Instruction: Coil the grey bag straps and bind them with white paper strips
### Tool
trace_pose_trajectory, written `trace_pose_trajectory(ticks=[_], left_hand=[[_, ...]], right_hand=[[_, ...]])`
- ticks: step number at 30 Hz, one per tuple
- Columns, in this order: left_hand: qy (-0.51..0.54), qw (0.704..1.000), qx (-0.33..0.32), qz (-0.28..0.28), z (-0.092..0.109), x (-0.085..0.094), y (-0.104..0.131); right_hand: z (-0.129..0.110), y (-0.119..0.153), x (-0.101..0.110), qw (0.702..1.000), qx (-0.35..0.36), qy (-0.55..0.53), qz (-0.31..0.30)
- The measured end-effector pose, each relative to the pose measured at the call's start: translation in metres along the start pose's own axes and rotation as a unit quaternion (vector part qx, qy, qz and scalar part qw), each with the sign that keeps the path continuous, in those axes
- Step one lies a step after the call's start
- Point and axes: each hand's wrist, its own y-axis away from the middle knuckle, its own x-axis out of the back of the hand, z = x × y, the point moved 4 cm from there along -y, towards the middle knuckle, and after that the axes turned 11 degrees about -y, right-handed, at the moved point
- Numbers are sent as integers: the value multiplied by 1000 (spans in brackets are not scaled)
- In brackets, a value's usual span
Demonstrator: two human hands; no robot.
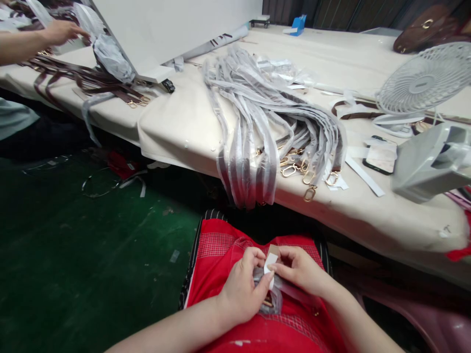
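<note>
Over my lap, covered by a red apron (221,279), my left hand (246,287) pinches a small white paper strip (271,264) between thumb and fingers. My right hand (300,269) is closed on the strip's other side, with a bit of brown card at its top. Beneath the fingers lies a plastic-wrapped strap (275,301) with a gold-coloured metal piece, partly hidden by my hands. On the table edge ahead hangs a pile of plastic-wrapped straps (253,142) with gold clasps (309,194).
A cream-covered table (176,132) runs across. At right stand a white fan (423,81), its grey base (430,162) and a phone (380,156). At left, another person's hand (62,32) is above brown straps (88,83), beside a white panel (176,34).
</note>
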Motion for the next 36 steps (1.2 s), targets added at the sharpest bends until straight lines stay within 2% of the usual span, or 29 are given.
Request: trace_pose_trajectory(ticks=[6, 11, 14, 15, 17, 19, 20, 21, 24, 26, 28, 31, 36], left_hand=[[0, 1000, 3, -4, 2, -2, -1], [-4, 1000, 11, -11, 6, 0, -1], [1, 1000, 15, -14, 11, 6, -2], [5, 999, 19, -31, 11, 7, -4], [37, 992, 51, -112, 9, 4, -7], [106, 969, 107, -195, 3, -2, -10], [148, 957, 131, -213, 1, -4, -12], [183, 951, 144, -205, -1, -3, -16], [209, 965, 125, -95, 0, 9, -31], [220, 967, 117, -49, 5, 17, -39], [275, 953, 121, -40, 9, 21, -45], [332, 935, 120, -20, 13, 21, -52], [330, 936, 116, -33, 13, 15, -59]], right_hand=[[-9, -3, 2, 999, 8, -2, -35], [-5, -4, 3, 999, -22, 12, -37], [-14, 1, 1, 994, 15, 112, -1], [-21, 4, -2, 985, 42, 164, 14], [-35, 11, -9, 960, 92, 265, 22], [-43, 18, -17, 933, 114, 341, 4], [-45, 21, -20, 922, 119, 370, -7], [-46, 23, -22, 910, 127, 394, -14], [-45, 26, -22, 871, 195, 452, -1], [-44, 25, -18, 835, 251, 489, 27], [-43, 23, -14, 805, 284, 518, 54], [-44, 20, -11, 784, 318, 528, 70], [-30, 19, -6, 788, 365, 470, 159]])
